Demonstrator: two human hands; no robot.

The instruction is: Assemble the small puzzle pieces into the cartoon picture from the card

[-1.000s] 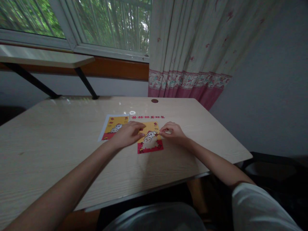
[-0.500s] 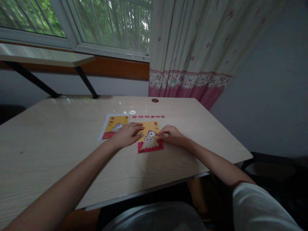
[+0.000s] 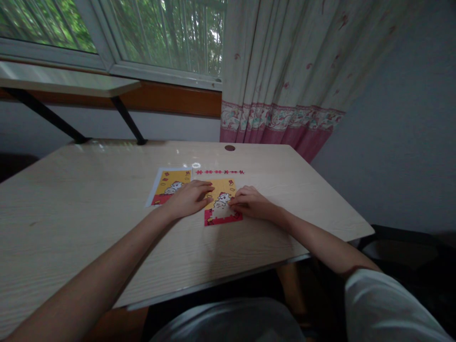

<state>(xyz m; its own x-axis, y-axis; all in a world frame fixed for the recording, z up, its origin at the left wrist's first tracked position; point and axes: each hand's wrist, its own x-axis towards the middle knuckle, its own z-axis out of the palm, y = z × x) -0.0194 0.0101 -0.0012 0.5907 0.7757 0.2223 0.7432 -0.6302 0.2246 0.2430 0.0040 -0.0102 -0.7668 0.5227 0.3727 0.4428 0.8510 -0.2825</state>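
Note:
A small yellow and red picture board [image 3: 223,214] with a white cartoon animal lies on the wooden table [image 3: 89,209]. My left hand [image 3: 188,197] rests flat on its left edge, fingers stretched out. My right hand [image 3: 249,202] sits at its right edge with the fingers curled down onto the picture's middle right; whether anything small is pinched in them is hidden. A matching picture sheet [image 3: 167,185] with a white border lies just left of my left hand.
A row of small red pieces [image 3: 219,172] lies behind the board, with a small white ring [image 3: 195,165] at its left end. A cable hole [image 3: 230,147] is near the table's far edge. A curtain [image 3: 281,71] hangs behind; a shelf [image 3: 67,85] juts out under the window.
My right hand has moved left and a little down, from the board's upper right corner onto its middle right edge. The left hand has stayed put.

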